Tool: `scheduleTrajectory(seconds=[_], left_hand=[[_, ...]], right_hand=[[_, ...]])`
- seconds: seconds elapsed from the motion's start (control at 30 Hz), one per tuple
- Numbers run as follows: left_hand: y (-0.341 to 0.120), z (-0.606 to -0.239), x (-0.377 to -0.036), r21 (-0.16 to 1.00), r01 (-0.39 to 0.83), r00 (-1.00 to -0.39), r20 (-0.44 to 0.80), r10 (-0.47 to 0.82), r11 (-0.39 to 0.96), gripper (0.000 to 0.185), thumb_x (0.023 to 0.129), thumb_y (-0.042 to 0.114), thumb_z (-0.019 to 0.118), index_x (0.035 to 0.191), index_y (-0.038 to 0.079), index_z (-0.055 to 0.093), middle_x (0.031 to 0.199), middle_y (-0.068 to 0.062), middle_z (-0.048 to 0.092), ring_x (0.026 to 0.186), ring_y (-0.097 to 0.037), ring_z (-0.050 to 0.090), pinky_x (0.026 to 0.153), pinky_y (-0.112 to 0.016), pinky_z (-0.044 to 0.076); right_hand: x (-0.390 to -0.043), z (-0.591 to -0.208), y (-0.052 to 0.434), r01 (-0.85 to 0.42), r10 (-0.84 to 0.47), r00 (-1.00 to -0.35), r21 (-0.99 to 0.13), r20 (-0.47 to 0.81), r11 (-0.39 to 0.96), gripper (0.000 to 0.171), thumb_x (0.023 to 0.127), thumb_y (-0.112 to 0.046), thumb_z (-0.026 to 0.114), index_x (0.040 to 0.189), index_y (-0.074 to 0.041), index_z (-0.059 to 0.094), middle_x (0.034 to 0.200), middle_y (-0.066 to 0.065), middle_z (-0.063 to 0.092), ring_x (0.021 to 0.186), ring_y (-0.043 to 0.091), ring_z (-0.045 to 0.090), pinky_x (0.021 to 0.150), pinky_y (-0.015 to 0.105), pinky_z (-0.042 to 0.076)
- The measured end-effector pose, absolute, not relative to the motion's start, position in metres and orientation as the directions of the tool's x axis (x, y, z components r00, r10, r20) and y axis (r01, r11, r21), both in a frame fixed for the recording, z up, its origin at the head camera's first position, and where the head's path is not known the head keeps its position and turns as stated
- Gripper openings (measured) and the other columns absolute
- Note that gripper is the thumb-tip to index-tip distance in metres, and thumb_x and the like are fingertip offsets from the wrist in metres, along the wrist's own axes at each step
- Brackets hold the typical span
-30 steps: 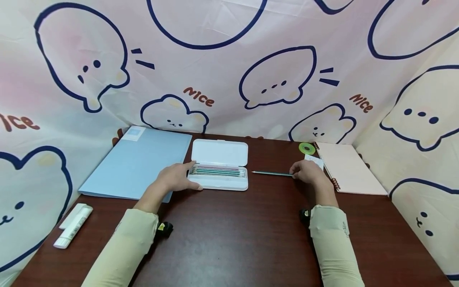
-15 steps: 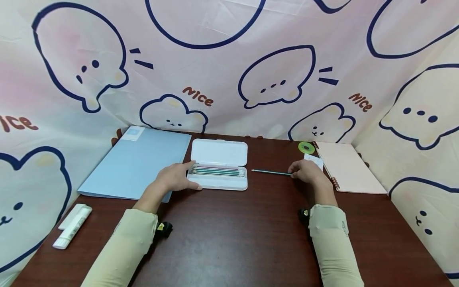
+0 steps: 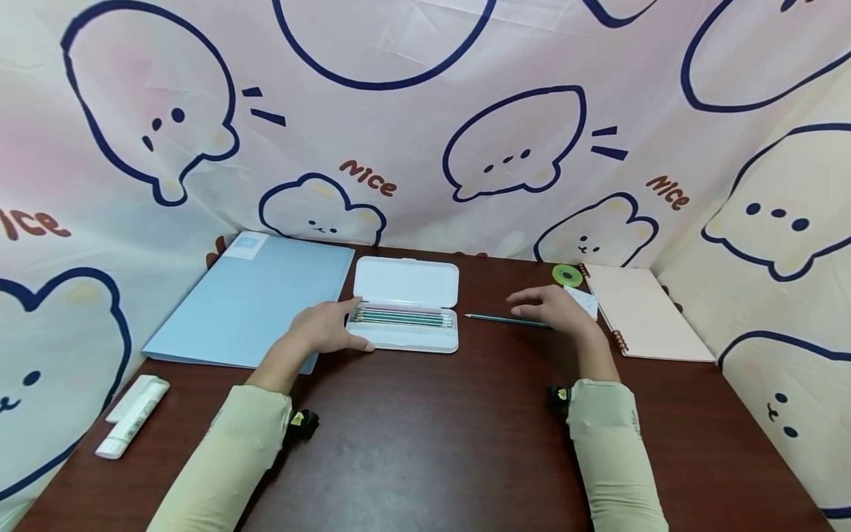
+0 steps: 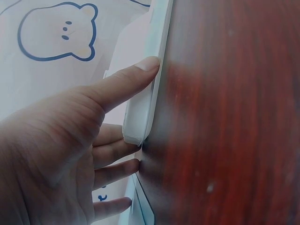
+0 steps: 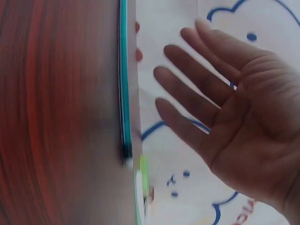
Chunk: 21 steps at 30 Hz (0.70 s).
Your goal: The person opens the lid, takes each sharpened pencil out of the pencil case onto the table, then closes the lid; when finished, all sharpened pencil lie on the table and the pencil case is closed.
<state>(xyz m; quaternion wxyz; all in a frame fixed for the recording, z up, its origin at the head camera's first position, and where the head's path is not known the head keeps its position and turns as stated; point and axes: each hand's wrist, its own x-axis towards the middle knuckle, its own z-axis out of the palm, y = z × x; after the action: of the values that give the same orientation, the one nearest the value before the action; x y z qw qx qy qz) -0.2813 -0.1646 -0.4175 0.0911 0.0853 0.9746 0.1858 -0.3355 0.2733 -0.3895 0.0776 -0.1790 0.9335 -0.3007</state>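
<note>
I see the left hand (image 3: 322,327) gripping the left end of the white pencil case (image 3: 412,340), thumb against its near edge; the right hand (image 3: 557,307) hovers, fingers spread, holding nothing. Just below its fingers, untouched, the teal pencil (image 3: 505,320) lies on the table (image 3: 425,443), tip toward the case. I'd judge it light, stiff, best pinched mid-shaft; blur leaves its slipperiness uncertain.

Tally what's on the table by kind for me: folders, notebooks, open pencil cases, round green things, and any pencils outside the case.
Folder: 1
Notebook: 1
Open pencil case: 1
Round green thing: 1
Pencil outside the case: 1
Total: 5
</note>
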Motion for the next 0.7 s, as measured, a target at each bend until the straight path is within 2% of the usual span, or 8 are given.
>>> scheduleTrajectory(seconds=[0.17,0.37,0.6,0.7], left_hand=[[-0.165,-0.417,-0.282,0.369,0.133,-0.966,-0.157,0.203,0.920,0.107,0.078,0.062,0.079,0.160,0.013,0.033,0.150,-0.021,0.052,0.133,-0.038,0.052,0.103,-0.057,0.046],[-0.162,-0.420,-0.281,0.361,0.126,-0.967,-0.164,0.196,0.924,0.108,0.077,0.063,0.080,0.160,0.013,0.033,0.150,-0.020,0.052,0.131,-0.037,0.053,0.103,-0.056,0.047],[-0.161,-0.420,-0.280,0.381,0.131,-0.965,-0.161,0.206,0.915,0.106,0.078,0.062,0.079,0.160,0.013,0.033,0.150,-0.020,0.052,0.130,-0.036,0.054,0.103,-0.056,0.046],[-0.164,-0.417,-0.282,0.381,0.121,-0.970,-0.150,0.191,0.917,0.106,0.078,0.061,0.080,0.160,0.014,0.033,0.151,-0.020,0.052,0.131,-0.037,0.053,0.103,-0.056,0.046]], right_hand=[[-0.338,-0.387,0.233,-0.292,-0.401,-0.915,-0.635,-0.031,0.715,0.032,0.096,-0.036,0.070,0.125,-0.023,0.073,0.131,0.002,0.070,0.126,0.026,0.058,0.104,0.051,0.047],[-0.339,-0.393,0.179,-0.301,-0.448,-0.892,-0.652,-0.066,0.696,0.028,0.094,-0.032,0.072,0.121,-0.022,0.076,0.126,-0.001,0.072,0.123,0.022,0.060,0.104,0.049,0.048],[-0.334,-0.402,0.133,-0.441,-0.564,-0.814,-0.486,-0.137,0.755,0.027,0.097,-0.022,0.069,0.123,-0.017,0.075,0.120,-0.002,0.074,0.108,0.016,0.065,0.092,0.038,0.054],[-0.333,-0.401,0.121,-0.472,-0.575,-0.804,-0.429,-0.148,0.770,0.021,0.097,-0.021,0.069,0.116,-0.018,0.076,0.113,-0.002,0.075,0.099,0.015,0.064,0.088,0.035,0.053]])
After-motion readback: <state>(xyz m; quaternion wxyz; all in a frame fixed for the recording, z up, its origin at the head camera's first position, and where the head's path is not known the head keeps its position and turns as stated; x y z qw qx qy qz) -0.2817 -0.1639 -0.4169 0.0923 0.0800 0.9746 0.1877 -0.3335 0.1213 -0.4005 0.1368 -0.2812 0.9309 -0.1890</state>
